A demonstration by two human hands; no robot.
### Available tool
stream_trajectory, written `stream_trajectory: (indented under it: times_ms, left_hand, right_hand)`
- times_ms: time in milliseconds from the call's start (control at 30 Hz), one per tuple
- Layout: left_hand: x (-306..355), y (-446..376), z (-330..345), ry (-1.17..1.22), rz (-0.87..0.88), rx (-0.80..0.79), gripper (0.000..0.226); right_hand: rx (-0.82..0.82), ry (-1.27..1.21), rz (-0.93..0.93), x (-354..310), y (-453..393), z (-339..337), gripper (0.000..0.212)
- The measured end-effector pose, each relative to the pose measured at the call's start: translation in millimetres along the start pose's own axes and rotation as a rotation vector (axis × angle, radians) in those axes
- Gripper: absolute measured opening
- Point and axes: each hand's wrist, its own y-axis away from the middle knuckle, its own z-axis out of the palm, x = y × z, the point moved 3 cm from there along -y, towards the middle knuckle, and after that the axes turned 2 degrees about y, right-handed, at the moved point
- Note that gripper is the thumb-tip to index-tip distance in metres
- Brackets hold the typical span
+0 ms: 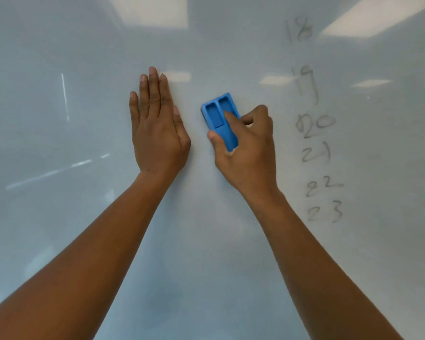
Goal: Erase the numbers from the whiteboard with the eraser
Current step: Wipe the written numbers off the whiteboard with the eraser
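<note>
A blue eraser [219,115] with two recessed slots on its back is pressed against the whiteboard [84,229] near the middle. My right hand [245,153] grips it from below and the right, one fingertip resting in a slot. My left hand [157,128] lies flat on the board just left of the eraser, fingers straight and together, holding nothing. A column of faint grey handwritten numbers [315,126] runs down the board to the right of my right hand, reading 18, 19, 20, 21, 22, 23. The eraser sits left of that column, apart from it.
The glossy whiteboard fills the whole view and reflects ceiling lights [375,15] at the top. A short pale vertical streak [64,96] shows at the left. No edge of the board or tray is in view.
</note>
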Motion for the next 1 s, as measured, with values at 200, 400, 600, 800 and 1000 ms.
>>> stream_trajectory:
  times_ms: [200,400,600,800,1000]
  left_hand:
    - [8,38,4,-0.002,-0.006,-0.018,0.054]
    - [29,79,12,-0.003,-0.003,-0.066,0.055]
    - [50,99,22,-0.010,-0.006,-0.111,0.055]
    - [67,104,29,-0.012,0.011,-0.139,0.057]
    - [83,72,34,-0.001,0.123,-0.156,0.056]
  right_hand:
    - [-0.002,0.013,0.062,35,126,-1,0.046]
    - [0.141,0.019,0.251,87,182,-24,0.049]
    - [0.256,-0.011,0.282,98,130,-35,0.044]
    - [0.028,0.041,0.069,81,152,-28,0.046]
    - [0.318,0.026,0.286,135,105,-66,0.044]
